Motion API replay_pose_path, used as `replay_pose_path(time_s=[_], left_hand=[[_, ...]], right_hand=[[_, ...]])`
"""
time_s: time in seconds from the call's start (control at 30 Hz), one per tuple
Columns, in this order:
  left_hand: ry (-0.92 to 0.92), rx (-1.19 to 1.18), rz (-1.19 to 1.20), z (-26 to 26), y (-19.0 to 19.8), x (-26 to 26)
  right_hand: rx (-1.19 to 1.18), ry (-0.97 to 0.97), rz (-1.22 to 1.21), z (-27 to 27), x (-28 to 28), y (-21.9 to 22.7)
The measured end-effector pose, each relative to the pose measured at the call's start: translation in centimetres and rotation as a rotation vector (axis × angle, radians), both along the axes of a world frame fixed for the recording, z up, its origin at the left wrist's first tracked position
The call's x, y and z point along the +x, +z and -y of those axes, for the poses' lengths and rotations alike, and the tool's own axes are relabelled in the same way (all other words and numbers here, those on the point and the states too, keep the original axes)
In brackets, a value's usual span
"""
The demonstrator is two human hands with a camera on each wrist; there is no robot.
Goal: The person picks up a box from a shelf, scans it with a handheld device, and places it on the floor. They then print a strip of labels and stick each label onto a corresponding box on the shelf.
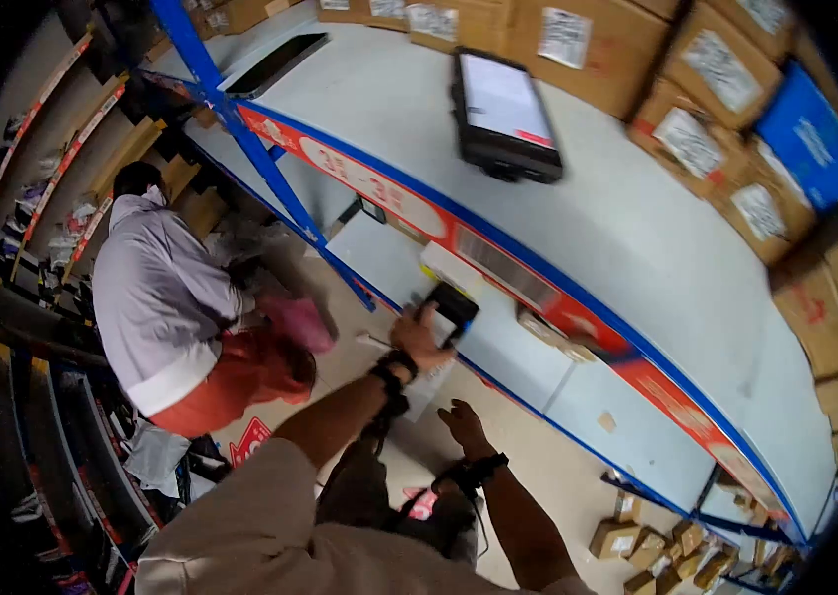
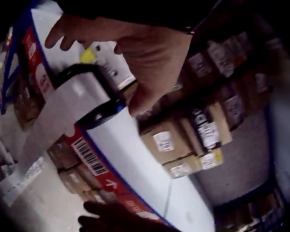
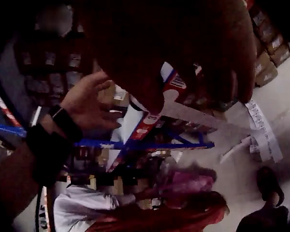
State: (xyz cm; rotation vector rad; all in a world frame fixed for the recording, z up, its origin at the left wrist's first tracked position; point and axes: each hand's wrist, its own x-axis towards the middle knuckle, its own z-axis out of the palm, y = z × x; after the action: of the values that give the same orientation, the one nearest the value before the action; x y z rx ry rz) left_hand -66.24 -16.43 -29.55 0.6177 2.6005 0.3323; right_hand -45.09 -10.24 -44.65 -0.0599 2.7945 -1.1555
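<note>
My left hand [image 1: 421,339] reaches over a black label printer [image 1: 456,303] on the lower shelf, its fingers spread at the device in the head view. In the left wrist view, the left hand [image 2: 152,58] has its thumb and fingers apart above the printer [image 2: 99,113]. A long white paper strip [image 2: 53,116] comes out of the printer and hangs down past the shelf edge, with print near its lower end. Below and to the right, my right hand [image 1: 464,428] hovers in the air beside the shelf, fingers loosely bent with nothing in them.
On the upper shelf [image 1: 627,208] lie a handheld terminal [image 1: 506,114] with a lit screen and a flat black device [image 1: 278,64]. Cardboard boxes [image 1: 588,50] line its back. A person [image 1: 166,297] crouches at left near a pink bag [image 1: 302,324]. Small boxes [image 1: 652,545] lie at lower right.
</note>
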Motion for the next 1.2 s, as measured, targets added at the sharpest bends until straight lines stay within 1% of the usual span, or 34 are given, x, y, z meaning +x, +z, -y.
replay_pose_path(time_s=[0.03,0.07,0.1,0.13,0.2,0.27,0.33,0.37,0.4,0.43,0.47,0.5,0.53,0.57,0.6,0.67,0.7,0.73,0.77,0.8,0.83,0.87,0.9,0.93,0.97,1.0,1.03,1.07,1.1,1.17,1.2], left_hand=[[0.002,0.015,-0.014,-1.0,-2.4,-0.2],[0.012,0.027,-0.032,-1.8,-4.6,-0.7],[-0.028,0.088,0.003,-2.2,-5.5,-1.8],[-0.068,0.144,0.049,-2.2,-6.0,-2.1],[-0.031,0.138,-0.079,-2.5,-5.4,-1.6],[-0.132,0.187,-0.013,-2.1,-4.8,-1.8],[-0.132,0.165,0.046,-2.6,-3.5,-1.4],[-0.111,0.185,0.024,-2.7,-3.5,-1.0],[-0.094,0.211,0.012,-3.1,-4.0,-0.3],[-0.083,0.186,0.108,-3.7,-4.8,-0.8],[-0.078,0.191,0.207,-3.8,-4.9,-1.0],[-0.05,0.203,0.123,-4.2,-5.8,-0.3],[-0.037,0.181,0.101,-4.7,-5.6,-0.1],[-0.003,0.166,0.074,-4.8,-4.3,0.2],[-0.004,0.127,0.08,-5.3,-4.0,0.8],[0.006,0.207,0.008,-6.5,-4.6,2.6],[-0.018,0.258,-0.012,-6.7,-5.3,3.0],[-0.053,0.313,-0.036,-6.9,-5.7,3.7],[-0.061,0.319,-0.082,-6.3,-5.1,5.3],[-0.071,0.334,-0.135,-5.1,-3.6,6.9],[-0.183,0.379,0.249,-4.1,0.2,8.2],[-0.205,0.589,0.7,-3.3,-0.2,11.0],[-0.144,0.497,1.21,-2.1,3.4,13.8],[-0.182,0.416,1.661,-1.1,5.9,15.7],[-0.274,0.523,1.806,-0.8,8.6,18.1],[-0.291,0.742,1.655,-1.1,10.1,20.9],[-0.279,0.812,1.705,-0.8,11.0,22.2],[-0.273,0.886,1.755,-1.2,12.3,22.7],[-0.303,0.872,1.752,-1.5,13.8,23.0],[-0.688,0.868,1.295,-1.8,17.3,24.2],[-0.701,0.872,1.293,-2.3,18.7,24.9]], right_hand=[[-0.21,-0.407,0.223,0.7,-2.8,1.8],[-0.421,-0.801,0.448,1.4,-5.7,2.2],[-0.444,-0.896,0.296,2.1,-8.4,-0.9],[-0.47,-0.992,0.155,2.8,-9.9,-4.3],[-0.613,-0.96,0.145,2.7,-12.4,-7.2],[-0.695,-0.915,0.135,2.6,-13.0,-8.2],[-0.704,-0.863,0.114,2.6,-11.8,-8.0],[-0.676,-0.828,0.111,2.3,-10.5,-7.7],[-0.586,-0.792,0.122,1.5,-8.9,-7.5],[-0.41,-0.815,0.093,0.9,-6.9,-7.3],[-0.172,-0.722,0.062,-0.1,-5.3,-2.7],[-0.07,-0.716,0.119,-0.9,-2.6,-2.2],[0.025,-0.704,0.171,-1.8,-0.3,-1.8],[-0.007,-0.709,0.253,-2.6,1.6,0.0],[-0.001,-0.771,0.281,-3.1,3.7,1.0],[-0.051,-0.897,0.053,-3.4,7.9,2.6],[-0.122,-0.905,-0.138,-3.1,8.3,6.6],[0.008,-0.834,-0.184,-3.3,9.6,9.4],[0.181,-0.777,-0.262,-3.6,10.9,11.7],[0.359,-0.715,-0.338,-3.1,12.4,13.5],[0.429,-0.667,-0.346,-2.9,13.9,15.7],[0.495,-0.615,-0.368,-3.2,15.0,17.6],[0.575,-0.55,-0.361,-3.7,16.3,19.1],[0.582,-0.564,-0.407,-3.9,16.6,21.7],[0.593,-0.565,-0.393,-4.5,17.9,22.6],[0.603,-0.564,-0.378,-4.9,19.1,23.9],[0.638,-0.621,-0.456,-5.6,19.7,25.6],[0.651,-0.648,-0.469,-6.2,20.3,27.0],[0.669,-0.697,-0.465,-6.7,21.1,28.1],[0.693,-0.76,-0.457,-8.2,23.2,30.5],[0.704,-0.764,-0.462,-8.6,24.0,31.7]])
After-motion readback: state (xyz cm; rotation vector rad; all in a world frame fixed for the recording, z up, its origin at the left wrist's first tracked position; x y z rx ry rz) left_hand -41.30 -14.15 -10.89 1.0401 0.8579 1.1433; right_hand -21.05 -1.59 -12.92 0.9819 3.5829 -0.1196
